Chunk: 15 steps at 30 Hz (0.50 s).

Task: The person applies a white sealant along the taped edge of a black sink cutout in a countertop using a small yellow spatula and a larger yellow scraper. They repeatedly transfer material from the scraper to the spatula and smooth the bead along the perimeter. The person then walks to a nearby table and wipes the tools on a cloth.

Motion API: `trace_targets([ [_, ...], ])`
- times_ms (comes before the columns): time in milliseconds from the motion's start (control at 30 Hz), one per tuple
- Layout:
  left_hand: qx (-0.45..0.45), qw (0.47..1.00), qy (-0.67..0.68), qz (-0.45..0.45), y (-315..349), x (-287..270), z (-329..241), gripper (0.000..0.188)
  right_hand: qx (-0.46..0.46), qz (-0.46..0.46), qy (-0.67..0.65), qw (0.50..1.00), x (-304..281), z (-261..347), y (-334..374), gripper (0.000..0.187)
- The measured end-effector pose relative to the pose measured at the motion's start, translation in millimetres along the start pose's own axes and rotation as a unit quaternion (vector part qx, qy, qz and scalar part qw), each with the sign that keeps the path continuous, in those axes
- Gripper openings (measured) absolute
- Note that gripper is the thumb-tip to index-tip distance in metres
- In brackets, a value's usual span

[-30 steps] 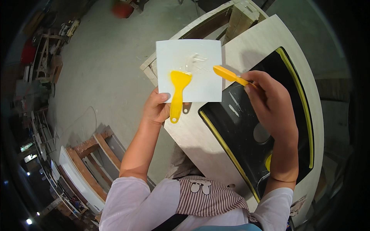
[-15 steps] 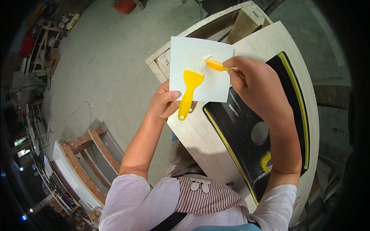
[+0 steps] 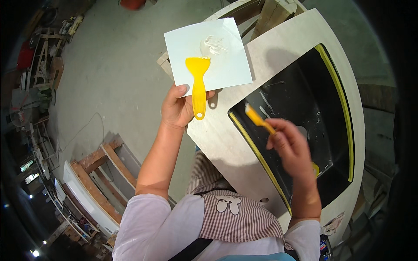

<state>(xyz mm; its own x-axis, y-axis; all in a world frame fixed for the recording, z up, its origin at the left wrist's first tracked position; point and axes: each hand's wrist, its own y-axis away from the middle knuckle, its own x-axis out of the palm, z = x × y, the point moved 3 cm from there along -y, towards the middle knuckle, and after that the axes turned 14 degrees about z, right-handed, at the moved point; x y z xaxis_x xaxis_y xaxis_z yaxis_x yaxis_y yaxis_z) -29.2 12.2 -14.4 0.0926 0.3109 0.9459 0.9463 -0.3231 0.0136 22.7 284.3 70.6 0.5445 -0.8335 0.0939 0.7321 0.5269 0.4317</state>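
My left hand (image 3: 179,104) grips the near edge of a white square board (image 3: 235,65), thumb on top and fingers beneath. On that board lies a yellow putty knife (image 3: 199,87), its handle reaching past the edge over my palm. A smear of white paste (image 3: 213,45) sits beyond its blade. Slightly blurred, my right hand (image 3: 289,145) pinches a second, smaller yellow scraper (image 3: 257,118) with white paste at its tip. This scraper is above a black recessed basin (image 3: 305,95) edged with yellow tape (image 3: 337,91). White streaks mark the basin's inside.
A pale curved panel (image 3: 222,139) surrounds the basin and rests on a wooden frame (image 3: 272,21). A roll of yellow tape (image 3: 315,168) lies in the basin. Another wooden frame (image 3: 93,182) stands on the grey floor at left, and cluttered shelves line the far left.
My right hand has drawn the small scraper off the board, moving it nearer and over the basin. The board has shifted left and away, tilting slightly, with the putty knife still on it.
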Motion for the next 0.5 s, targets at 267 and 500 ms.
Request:
trace_targets([
  [267, -0.009, 1.0, -0.003, -0.007, 4, -5, 0, 0.064, -0.07, -0.04, 0.261, 0.962, 60, -36, -5, 0.042],
  [500, -0.007, 1.0, -0.003, -0.028, 3, -2, 0, 0.067, -0.075, -0.057, 0.281, 0.955, 69, -40, -14, 0.047],
])
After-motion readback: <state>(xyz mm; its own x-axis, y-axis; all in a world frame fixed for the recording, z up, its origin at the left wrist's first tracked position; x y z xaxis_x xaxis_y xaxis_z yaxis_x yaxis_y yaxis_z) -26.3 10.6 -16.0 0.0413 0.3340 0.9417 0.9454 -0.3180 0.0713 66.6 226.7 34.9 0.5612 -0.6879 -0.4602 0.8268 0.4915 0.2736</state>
